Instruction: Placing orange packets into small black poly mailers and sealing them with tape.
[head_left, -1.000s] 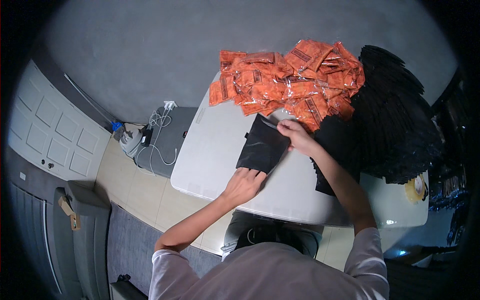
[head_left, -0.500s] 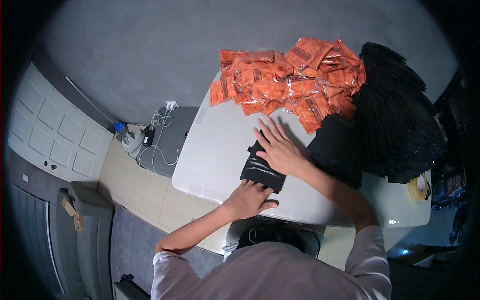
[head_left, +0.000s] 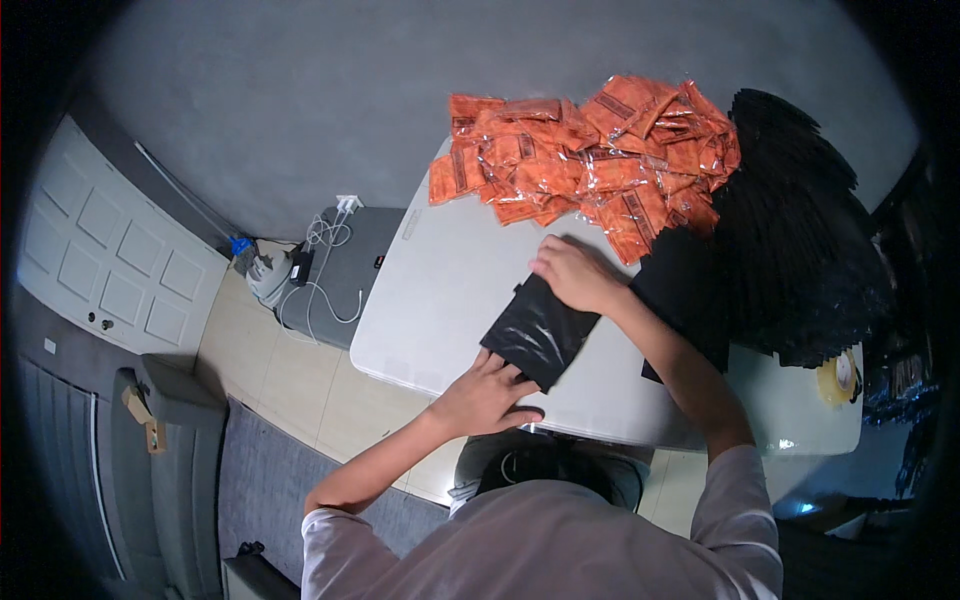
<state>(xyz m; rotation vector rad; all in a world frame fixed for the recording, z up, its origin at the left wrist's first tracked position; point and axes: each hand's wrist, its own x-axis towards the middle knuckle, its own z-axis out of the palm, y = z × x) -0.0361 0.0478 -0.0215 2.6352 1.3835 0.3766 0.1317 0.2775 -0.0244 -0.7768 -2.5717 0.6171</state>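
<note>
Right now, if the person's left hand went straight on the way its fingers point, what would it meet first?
The flat black plastic bag, whose near edge the left hand seems to touch; whether it would slide inside or underneath, I cannot tell.

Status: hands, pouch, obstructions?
Left hand at near edge of pouch, right hand at far edge. Pouch creased, over table. Orange packets beyond, not in the way.
</note>
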